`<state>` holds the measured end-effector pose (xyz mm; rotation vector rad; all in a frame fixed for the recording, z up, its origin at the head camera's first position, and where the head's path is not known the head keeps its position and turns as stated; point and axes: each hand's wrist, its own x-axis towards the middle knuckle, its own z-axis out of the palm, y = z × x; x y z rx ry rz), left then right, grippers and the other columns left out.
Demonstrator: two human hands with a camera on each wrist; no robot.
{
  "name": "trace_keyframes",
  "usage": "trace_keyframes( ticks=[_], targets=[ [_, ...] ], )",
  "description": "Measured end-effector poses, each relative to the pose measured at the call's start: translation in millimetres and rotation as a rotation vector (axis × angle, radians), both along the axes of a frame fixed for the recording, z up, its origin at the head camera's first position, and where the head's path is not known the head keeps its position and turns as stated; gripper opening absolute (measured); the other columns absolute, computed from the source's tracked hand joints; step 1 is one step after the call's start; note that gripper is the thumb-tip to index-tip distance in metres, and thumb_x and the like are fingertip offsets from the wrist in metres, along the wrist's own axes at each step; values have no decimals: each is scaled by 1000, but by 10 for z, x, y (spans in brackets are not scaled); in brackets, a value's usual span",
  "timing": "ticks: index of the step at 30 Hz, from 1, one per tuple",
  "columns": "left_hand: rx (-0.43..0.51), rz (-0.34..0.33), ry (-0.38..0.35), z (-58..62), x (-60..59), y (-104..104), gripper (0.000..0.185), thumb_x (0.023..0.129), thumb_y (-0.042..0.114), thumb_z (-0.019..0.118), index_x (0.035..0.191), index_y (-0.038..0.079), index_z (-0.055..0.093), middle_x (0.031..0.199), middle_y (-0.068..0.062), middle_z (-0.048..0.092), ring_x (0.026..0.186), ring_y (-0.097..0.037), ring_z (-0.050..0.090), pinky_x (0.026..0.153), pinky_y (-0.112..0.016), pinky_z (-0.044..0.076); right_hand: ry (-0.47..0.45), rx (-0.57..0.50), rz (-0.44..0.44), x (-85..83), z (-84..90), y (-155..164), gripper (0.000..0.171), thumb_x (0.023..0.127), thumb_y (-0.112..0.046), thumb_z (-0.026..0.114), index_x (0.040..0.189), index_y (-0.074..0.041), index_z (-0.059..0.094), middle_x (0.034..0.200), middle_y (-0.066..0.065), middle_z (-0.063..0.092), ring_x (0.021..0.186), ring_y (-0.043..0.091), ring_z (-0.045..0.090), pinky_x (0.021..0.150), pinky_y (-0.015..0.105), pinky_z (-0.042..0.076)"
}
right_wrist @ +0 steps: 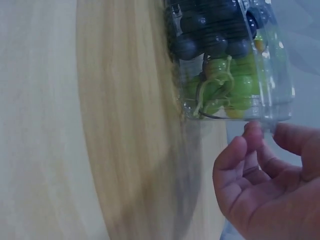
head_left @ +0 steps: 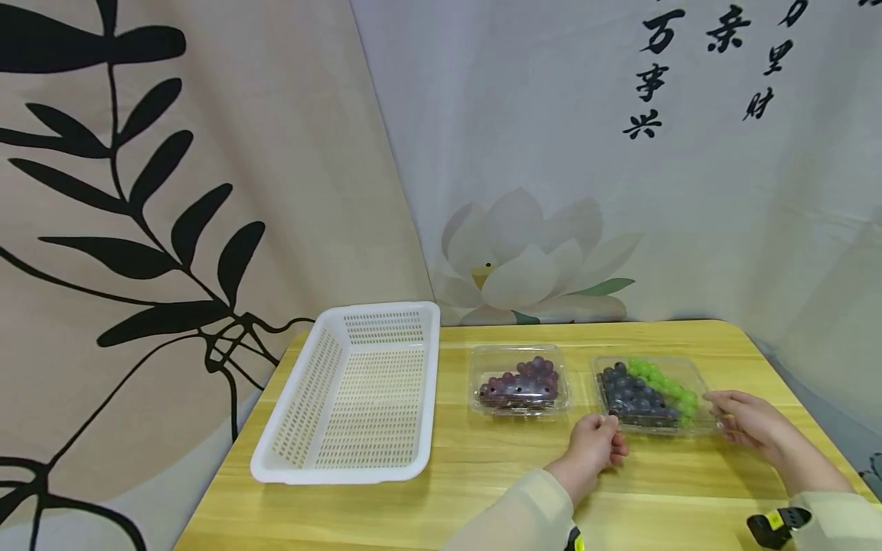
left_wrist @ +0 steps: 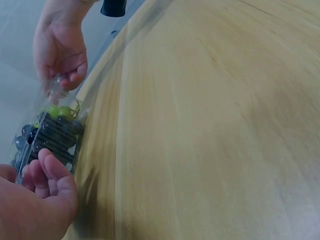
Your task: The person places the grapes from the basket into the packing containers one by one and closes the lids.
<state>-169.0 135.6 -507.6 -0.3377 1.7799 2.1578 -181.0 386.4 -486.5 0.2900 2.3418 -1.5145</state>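
A clear plastic fruit box (head_left: 697,373) sits at the table's right side. Dark grapes (head_left: 632,396) fill its left part and green grapes (head_left: 664,383) run along its right. My left hand (head_left: 594,448) pinches the near left corner of the rim between thumb and fingers. At the right end, my right hand (head_left: 754,425) grips the rim; in the right wrist view its thumb and forefinger meet on the edge, close to a green stem (right_wrist: 217,87) inside. The left wrist view shows both hands at opposite ends of the box.
Left of this box stands a second clear box (head_left: 482,360) with reddish-purple grapes (head_left: 527,385). A white perforated plastic basket (head_left: 430,383) lies on the left of the wooden table (head_left: 482,467). Behind the table hangs a printed curtain (head_left: 310,153).
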Motion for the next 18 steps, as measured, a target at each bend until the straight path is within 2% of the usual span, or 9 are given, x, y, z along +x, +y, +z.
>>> trace_keyframes(
  ticks=[3, 6, 11, 14, 18],
  targets=[
    [-8, -12, -6, 10, 22, -6, 20, 95, 20, 54, 82, 5, 58, 60, -1, 48, 48, -11, 48, 43, -18, 38, -16, 5, -3, 48, 37, 31, 66, 102, -39, 30, 140, 14, 21, 96, -6, 50, 73, 6, 57, 67, 30, 55],
    [-37, -15, 20, 19, 52, -25, 18, 93, 18, 54, 81, 5, 58, 61, 0, 48, 48, -10, 49, 42, -17, 38, -63, -12, 19, 109, 101, 86, 64, 102, -35, 37, 142, 12, 20, 102, -7, 54, 78, 5, 61, 69, 29, 56],
    [-80, -19, 61, 19, 97, -39, 18, 94, 16, 54, 79, 7, 57, 61, 1, 48, 49, -9, 49, 42, -17, 36, -171, -20, 66, 201, 147, 159, 57, 99, -29, 48, 138, 9, 32, 98, -7, 63, 82, 10, 62, 69, 30, 54],
    [-77, -12, 54, 30, 82, -20, 19, 95, 17, 54, 79, 7, 57, 62, 0, 48, 50, -10, 48, 42, -17, 35, -144, 33, 89, 205, 151, 143, 56, 100, -31, 44, 136, 10, 34, 97, -8, 63, 83, 11, 58, 68, 31, 51],
    [-70, -4, 25, 62, 8, 24, 20, 97, 20, 53, 83, 8, 57, 62, -1, 48, 50, -12, 48, 41, -18, 36, -63, 97, 43, 162, 155, 68, 57, 101, -32, 40, 137, 12, 31, 95, -8, 62, 80, 12, 54, 65, 31, 48]
  ],
)
